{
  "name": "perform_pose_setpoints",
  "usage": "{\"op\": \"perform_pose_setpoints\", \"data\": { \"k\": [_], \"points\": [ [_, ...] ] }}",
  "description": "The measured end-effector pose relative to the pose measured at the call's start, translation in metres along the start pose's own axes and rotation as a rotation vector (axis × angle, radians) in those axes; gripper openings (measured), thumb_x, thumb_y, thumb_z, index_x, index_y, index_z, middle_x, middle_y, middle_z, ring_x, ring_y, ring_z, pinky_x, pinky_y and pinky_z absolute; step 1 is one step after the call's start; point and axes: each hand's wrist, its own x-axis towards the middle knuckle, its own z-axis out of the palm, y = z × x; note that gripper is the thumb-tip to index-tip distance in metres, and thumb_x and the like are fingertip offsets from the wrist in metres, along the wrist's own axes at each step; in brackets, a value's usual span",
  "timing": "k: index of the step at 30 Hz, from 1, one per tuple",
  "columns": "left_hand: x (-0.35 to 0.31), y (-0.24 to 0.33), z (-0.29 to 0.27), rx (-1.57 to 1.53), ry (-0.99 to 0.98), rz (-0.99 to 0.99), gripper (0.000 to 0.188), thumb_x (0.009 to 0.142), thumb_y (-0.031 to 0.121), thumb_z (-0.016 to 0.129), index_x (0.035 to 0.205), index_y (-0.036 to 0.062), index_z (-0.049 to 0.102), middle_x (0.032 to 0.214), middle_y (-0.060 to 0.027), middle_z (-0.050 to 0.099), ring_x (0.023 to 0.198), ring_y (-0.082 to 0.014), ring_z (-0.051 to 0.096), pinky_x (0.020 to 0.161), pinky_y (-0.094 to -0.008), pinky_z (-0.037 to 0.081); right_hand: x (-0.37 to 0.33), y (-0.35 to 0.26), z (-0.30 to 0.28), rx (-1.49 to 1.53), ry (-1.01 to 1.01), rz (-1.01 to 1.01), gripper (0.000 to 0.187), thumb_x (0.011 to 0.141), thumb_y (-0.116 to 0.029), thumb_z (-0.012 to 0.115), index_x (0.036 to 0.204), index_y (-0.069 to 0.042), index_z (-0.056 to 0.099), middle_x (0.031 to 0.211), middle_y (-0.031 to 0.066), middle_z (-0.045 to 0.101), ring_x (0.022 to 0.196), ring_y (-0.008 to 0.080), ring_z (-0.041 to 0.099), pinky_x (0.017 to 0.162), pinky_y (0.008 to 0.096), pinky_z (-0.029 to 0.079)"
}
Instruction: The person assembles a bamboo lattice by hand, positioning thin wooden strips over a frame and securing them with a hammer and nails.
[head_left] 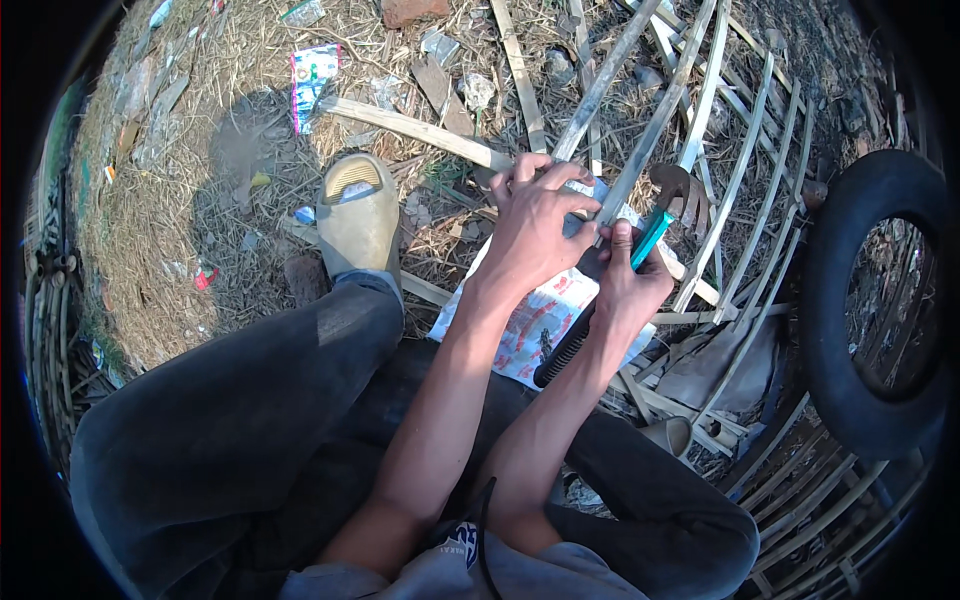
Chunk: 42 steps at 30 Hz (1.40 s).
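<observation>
My left hand (535,225) bends over a crossing of bamboo strips, its fingers curled on a long strip (650,135) that runs away to the upper right. Another slat (420,128) passes crosswise under the hands. Close beside it, my right hand (635,280) is closed around a claw hammer (652,240) with a teal shaft and a rusty head. The hammer's black ribbed grip sticks out below the wrist. The right thumb is near the strip's end, almost meeting the left fingers; anything small between the fingertips is hidden. A red-and-white printed sheet (545,325) lies beneath.
Spread at the upper right is a lattice of bamboo strips (745,180). A black tyre (822,330) stands at the right edge, with more curved lattice below. My sandalled foot (358,215) rests at left on straw-littered ground. A brick (415,10) lies at the top.
</observation>
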Motion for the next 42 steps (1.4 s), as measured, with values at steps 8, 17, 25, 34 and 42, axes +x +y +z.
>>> {"op": "perform_pose_setpoints", "data": {
  "k": [8, 17, 25, 34, 42],
  "points": [
    [0.000, 0.000, 0.001, -0.004, -0.002, -0.006, 0.019, 0.075, 0.024, 0.082, 0.093, 0.0188, 0.083, 0.123, 0.0024, 0.067, 0.126, -0.0251, 0.045, 0.106, -0.0469, 0.025, 0.001, 0.001, 0.003, 0.022, 0.023, -0.007, 0.025, 0.096, -0.018, 0.074, 0.090, 0.006, 0.073, 0.077, 0.0080, 0.074, 0.062, 0.0077, 0.055, 0.057, 0.0254, 0.046],
    [0.000, 0.000, -0.001, -0.003, -0.009, -0.008, 0.019, 0.076, 0.024, 0.081, 0.094, 0.0188, 0.082, 0.125, 0.0022, 0.067, 0.126, -0.0258, 0.044, 0.108, -0.0481, 0.024, -0.002, -0.002, 0.005, -0.038, 0.045, -0.020, 0.025, 0.097, -0.018, 0.073, 0.091, 0.006, 0.072, 0.077, 0.0083, 0.073, 0.062, 0.0088, 0.058, 0.059, 0.0270, 0.049],
    [-0.001, -0.002, 0.001, 0.002, -0.001, -0.013, 0.019, 0.076, 0.024, 0.082, 0.094, 0.0183, 0.082, 0.126, 0.0021, 0.067, 0.126, -0.0255, 0.045, 0.108, -0.0485, 0.024, -0.002, 0.003, 0.004, -0.013, 0.057, -0.071, 0.023, 0.097, -0.019, 0.074, 0.094, 0.004, 0.073, 0.081, 0.0079, 0.073, 0.064, 0.0085, 0.058, 0.057, 0.0239, 0.044],
    [0.000, 0.001, 0.001, -0.034, -0.014, -0.013, 0.017, 0.076, 0.022, 0.080, 0.091, 0.0152, 0.082, 0.124, 0.0028, 0.067, 0.131, -0.0264, 0.044, 0.110, -0.0530, 0.024, -0.002, -0.004, -0.001, -0.082, 0.047, -0.054, 0.021, 0.096, -0.015, 0.073, 0.089, 0.006, 0.071, 0.077, 0.0075, 0.073, 0.059, 0.0089, 0.058, 0.057, 0.0264, 0.048],
    [0.000, 0.001, 0.000, -0.015, -0.001, -0.002, 0.018, 0.074, 0.023, 0.081, 0.092, 0.0180, 0.082, 0.123, 0.0045, 0.067, 0.124, -0.0241, 0.046, 0.108, -0.0482, 0.025, -0.002, -0.003, -0.004, -0.119, 0.009, -0.055, 0.021, 0.096, -0.015, 0.073, 0.089, 0.005, 0.071, 0.076, 0.0063, 0.073, 0.060, 0.0089, 0.060, 0.056, 0.0266, 0.049]
  ]
}}
